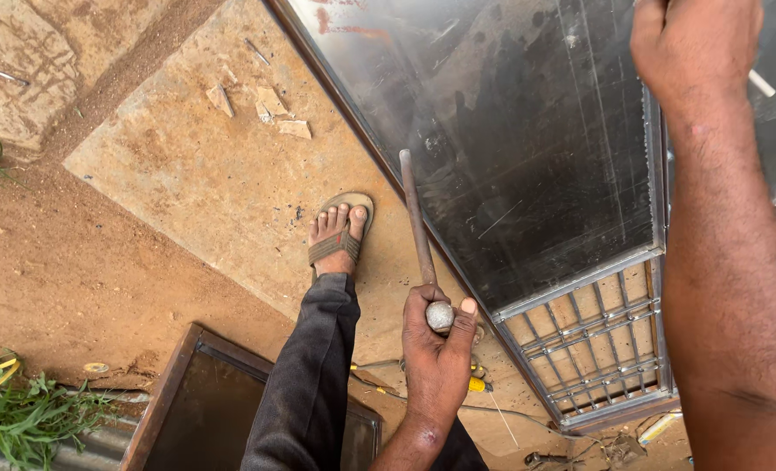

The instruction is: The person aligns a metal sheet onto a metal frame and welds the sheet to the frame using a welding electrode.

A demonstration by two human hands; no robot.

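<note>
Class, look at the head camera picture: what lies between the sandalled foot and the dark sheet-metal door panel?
In the head view, only bare stone paving separates the sandalled foot from the metal door panel; the rod held by the left hand crosses above it.

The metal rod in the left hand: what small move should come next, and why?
Probably lower the rod's far tip toward the metal door's edge. The left hand grips the metal rod at its knobbed end, its tip lying apart from the metal door, which the right hand steadies on top.

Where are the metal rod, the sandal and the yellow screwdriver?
metal rod [416,218], head view, mid shaft above the left hand
sandal [335,247], head view, striped strap
yellow screwdriver [476,385], head view, handle
</note>
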